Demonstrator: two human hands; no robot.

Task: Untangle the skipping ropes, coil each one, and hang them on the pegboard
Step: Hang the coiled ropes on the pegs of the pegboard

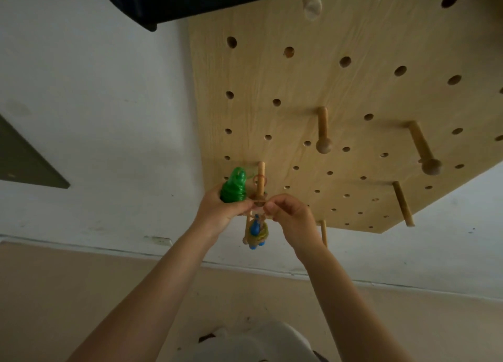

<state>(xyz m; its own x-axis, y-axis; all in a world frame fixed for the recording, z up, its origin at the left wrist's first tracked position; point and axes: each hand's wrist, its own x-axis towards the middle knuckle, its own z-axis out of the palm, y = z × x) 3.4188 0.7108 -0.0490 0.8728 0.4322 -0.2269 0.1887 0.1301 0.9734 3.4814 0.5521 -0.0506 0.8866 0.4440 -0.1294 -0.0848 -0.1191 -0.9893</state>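
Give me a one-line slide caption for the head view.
Left hand grips green coiled rope while right hand pinches a band at a pegboard peg.

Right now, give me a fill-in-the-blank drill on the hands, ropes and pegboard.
1. The left hand holds a coiled rope coloured ____.
2. Both hands meet at the tip of a wooden ____.
3. The rope bundle hanging below the right hand has handles coloured ____.
4. The pegboard is made of ____.

Missing words: green; peg; blue; wood
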